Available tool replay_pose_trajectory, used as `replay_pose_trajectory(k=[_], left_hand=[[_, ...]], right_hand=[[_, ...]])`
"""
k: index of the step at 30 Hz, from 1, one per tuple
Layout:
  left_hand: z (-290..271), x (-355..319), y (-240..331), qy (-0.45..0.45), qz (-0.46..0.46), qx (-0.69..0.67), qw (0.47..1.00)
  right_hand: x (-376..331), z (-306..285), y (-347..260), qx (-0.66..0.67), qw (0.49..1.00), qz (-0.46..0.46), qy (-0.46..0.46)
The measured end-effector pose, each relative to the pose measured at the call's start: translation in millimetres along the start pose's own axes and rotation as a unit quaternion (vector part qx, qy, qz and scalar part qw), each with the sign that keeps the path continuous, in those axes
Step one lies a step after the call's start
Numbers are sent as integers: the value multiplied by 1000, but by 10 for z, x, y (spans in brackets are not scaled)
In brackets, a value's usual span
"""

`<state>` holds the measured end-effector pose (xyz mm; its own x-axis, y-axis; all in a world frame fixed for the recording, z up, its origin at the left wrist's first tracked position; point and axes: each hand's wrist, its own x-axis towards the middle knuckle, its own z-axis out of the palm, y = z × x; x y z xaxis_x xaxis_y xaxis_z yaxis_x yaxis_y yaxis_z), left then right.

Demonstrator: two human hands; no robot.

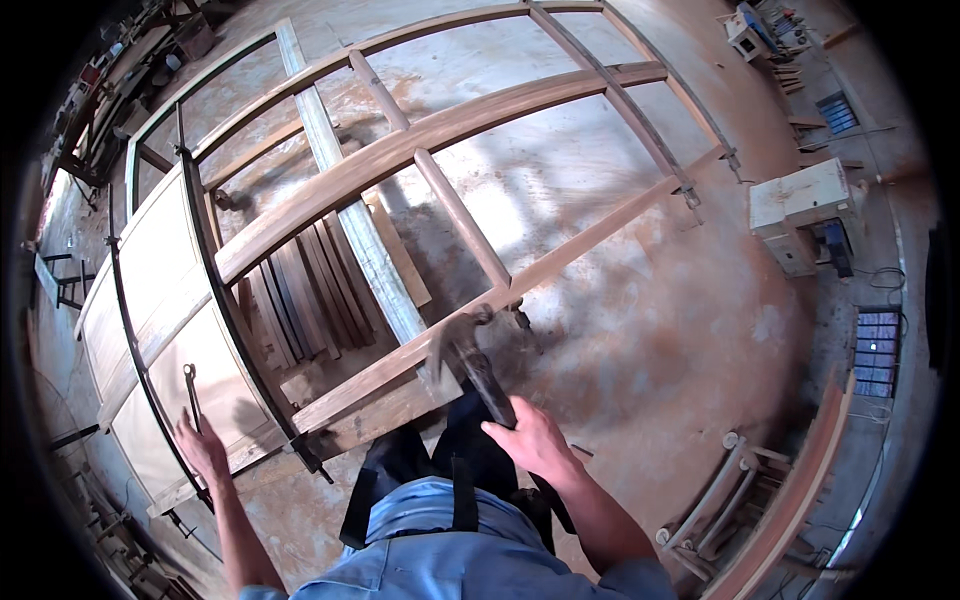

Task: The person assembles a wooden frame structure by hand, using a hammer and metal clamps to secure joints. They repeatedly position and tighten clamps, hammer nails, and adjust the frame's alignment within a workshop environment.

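Note:
My right hand (537, 440) is closed around the handle of a claw hammer (485, 376). The hammer's head, a little blurred, hangs over the near rail (375, 383) of a large wooden frame, close to a crosspiece (462, 220); whether it touches the wood cannot be made out. Over the panelled left end of the frame, my left hand (205, 450) grips a combination wrench (191, 385), its ring end pointing away from me. Long dark bar clamps (228, 300) lie across the panels (200, 365) on both sides of that hand.
Two more bar clamps (640, 130) span the frame's right end. Under the frame lies a stack of wooden strips (312, 290), with a pale beam (360, 235) running above it. A white machine cabinet (805, 205) stands at the right. Curved wooden parts (715, 500) sit at lower right.

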<state>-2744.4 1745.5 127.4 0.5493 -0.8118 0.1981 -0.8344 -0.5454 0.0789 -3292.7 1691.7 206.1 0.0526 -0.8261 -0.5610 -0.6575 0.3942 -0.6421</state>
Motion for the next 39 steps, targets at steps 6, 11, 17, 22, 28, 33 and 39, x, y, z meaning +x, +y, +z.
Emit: replay_pose_trajectory(k=[6, 11, 17, 22, 28, 33, 39], left_hand=[[37, -539, 1922, -76, 208, -150, 963], [102, -886, 3093, -260, 300, -125, 909], [431, -804, 3076, -335, 287, -75, 894], [471, -746, 3081, -318, 305, -60, 896], [559, -789, 3032, -294, 314, -91, 898], [630, -862, 3074, -244, 303, -109, 915], [639, -883, 3079, -261, 284, -56, 921]], right_hand=[[614, -242, 101, -76, 995, 15, -69], [770, -426, 156, -71, 991, -4, -111], [806, -490, 247, -91, 988, -22, -121], [817, -537, 178, -76, 986, -21, -149], [827, -484, 224, -100, 986, -53, -125], [810, -622, 351, -37, 990, -77, -113], [683, -980, 642, 125, 988, -88, -28]])
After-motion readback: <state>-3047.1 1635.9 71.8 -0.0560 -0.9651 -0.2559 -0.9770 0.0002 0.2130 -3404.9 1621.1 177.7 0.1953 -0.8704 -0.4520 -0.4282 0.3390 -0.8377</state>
